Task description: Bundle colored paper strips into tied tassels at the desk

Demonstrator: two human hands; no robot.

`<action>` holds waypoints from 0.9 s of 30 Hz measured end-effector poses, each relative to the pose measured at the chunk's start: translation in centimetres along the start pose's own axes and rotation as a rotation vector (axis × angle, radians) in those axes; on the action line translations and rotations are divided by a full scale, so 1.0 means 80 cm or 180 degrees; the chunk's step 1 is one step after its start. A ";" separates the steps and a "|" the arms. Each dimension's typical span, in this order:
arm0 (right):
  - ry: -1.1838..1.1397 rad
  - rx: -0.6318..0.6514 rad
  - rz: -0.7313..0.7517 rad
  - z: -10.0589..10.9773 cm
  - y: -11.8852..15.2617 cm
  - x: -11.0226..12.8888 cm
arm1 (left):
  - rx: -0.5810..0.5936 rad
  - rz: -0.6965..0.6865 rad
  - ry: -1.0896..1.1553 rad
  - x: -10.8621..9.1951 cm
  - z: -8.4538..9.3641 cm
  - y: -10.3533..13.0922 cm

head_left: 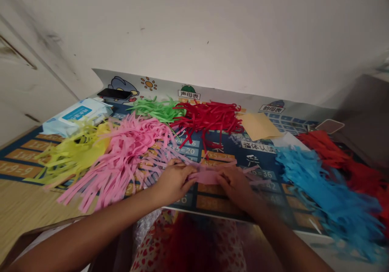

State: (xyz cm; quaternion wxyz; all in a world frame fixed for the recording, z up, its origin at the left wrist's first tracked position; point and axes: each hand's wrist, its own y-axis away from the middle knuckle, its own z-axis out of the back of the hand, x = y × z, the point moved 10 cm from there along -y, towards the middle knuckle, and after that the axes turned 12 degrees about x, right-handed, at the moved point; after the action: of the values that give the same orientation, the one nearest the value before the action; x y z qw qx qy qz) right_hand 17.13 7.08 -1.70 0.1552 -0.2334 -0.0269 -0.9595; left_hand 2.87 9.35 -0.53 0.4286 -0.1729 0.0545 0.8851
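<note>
Near the front edge of the table, a light purple fringed paper (206, 177) stretches between my hands, its cut strips spreading out to both sides. My left hand (174, 179) pinches its left part with closed fingers. The right part is gripped by my right hand (235, 183), thumb and fingers together. Just left of my left hand lies a pile of pink fringed paper (130, 142), with yellow fringed paper (88, 144) beyond it. Red paper strips (209, 118) lie behind my hands, beside green strips (158, 109).
Blue fringed paper (328, 195) and orange-red fringed paper (346, 158) lie at the right. Behind are a tan paper (261, 126), a wipes packet (79, 114) and a dark phone (114, 94). A printed mat (24, 156) covers the table against the wall.
</note>
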 end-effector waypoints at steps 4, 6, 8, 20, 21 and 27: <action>0.0306 -0.0057 0.0017 -0.002 -0.012 -0.003 | -0.0002 -0.0083 -0.0047 0.000 0.002 -0.015; 0.0526 -0.0191 0.0266 0.001 -0.009 0.005 | 0.0031 -0.0514 -0.0243 -0.014 0.001 -0.017; 0.0623 -0.0172 0.0676 -0.003 0.000 0.017 | 0.0083 -0.0935 -0.0495 -0.025 -0.004 -0.012; -0.0011 0.0118 0.0068 -0.007 -0.025 -0.008 | -0.0156 -0.0230 -0.0228 0.003 0.010 -0.004; -0.0108 0.0039 -0.0009 -0.006 -0.030 -0.011 | -0.0120 0.0012 -0.0118 0.011 0.009 -0.010; 0.0032 -0.0135 -0.0199 -0.007 -0.049 -0.013 | 0.0270 0.0825 -0.0100 0.043 -0.008 -0.037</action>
State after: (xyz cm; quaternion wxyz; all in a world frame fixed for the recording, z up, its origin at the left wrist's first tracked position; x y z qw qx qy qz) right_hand 16.53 11.01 -2.60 0.1203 -0.2309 -0.0130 -0.9654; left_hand 3.39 13.61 -2.20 0.3184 -0.1323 0.1070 0.9325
